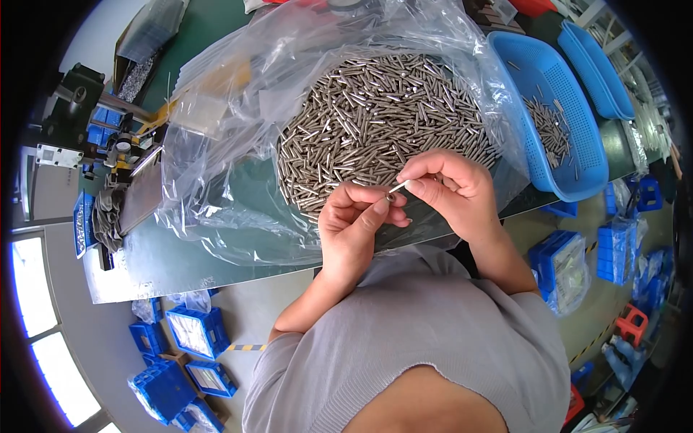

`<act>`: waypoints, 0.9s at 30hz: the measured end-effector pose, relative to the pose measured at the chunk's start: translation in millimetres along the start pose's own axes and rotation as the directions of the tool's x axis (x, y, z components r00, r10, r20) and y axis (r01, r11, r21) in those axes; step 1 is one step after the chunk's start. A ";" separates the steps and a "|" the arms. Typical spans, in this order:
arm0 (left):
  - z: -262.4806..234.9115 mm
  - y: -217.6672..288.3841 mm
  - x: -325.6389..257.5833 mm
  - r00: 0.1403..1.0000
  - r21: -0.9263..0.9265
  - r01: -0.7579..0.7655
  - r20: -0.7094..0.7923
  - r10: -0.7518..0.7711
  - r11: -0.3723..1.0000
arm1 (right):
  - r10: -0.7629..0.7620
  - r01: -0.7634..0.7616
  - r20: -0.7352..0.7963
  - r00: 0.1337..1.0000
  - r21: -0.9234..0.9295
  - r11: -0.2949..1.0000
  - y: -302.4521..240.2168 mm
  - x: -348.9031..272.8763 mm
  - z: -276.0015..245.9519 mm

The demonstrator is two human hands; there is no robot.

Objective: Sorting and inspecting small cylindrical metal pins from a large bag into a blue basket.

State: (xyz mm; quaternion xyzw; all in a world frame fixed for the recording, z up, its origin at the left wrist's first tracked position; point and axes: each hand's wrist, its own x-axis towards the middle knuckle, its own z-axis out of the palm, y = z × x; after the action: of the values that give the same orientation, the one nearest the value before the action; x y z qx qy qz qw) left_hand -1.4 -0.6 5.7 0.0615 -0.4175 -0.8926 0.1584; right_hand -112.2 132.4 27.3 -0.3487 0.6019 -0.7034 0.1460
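A heap of small metal pins [382, 115] lies on a clear plastic sheet [216, 195] in front of me. At the heap's near edge, my left hand [354, 224] is closed, pinching a small metal part [390, 196] between thumb and forefinger; mostly its round end shows. My right hand [455, 191] is closed on a thin pale stick [399, 186], held between thumb and fingertips. The stick's lower left end meets the metal part's end; whether it goes inside cannot be made out. Fingers hide the rest of both pieces.
Right of the heap stands a blue perforated basket [581, 169] with some pins inside, and another blue basket [599, 72] is beyond it. A dark machine [79, 97] stands at the left of the green table [289, 252]. Blue crates [216, 325] sit on the floor.
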 end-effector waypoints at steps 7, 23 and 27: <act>0.1 -0.3 0.3 1.000 -0.008 -0.015 0.003 0.015 1.000 | -0.087 0.101 0.074 0.993 -0.212 0.972 -6.9 -0.8 -0.2; -1.2 -4.0 -2.0 1.000 0.078 -0.017 0.011 0.016 0.997 | -0.116 0.139 0.092 0.989 -0.298 0.944 -0.7 -10.8 4.5; -2.2 -5.0 -2.1 0.999 0.136 0.002 0.045 -0.009 0.991 | -0.137 0.138 0.029 0.990 -0.363 0.922 -11.3 -9.3 -3.2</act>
State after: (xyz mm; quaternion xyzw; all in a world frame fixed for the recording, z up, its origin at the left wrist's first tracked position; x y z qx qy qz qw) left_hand 0.0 1.6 0.4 0.0529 -0.4806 -0.8638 0.1419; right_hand -105.2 143.2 35.0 -0.4121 0.6955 -0.5878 0.0301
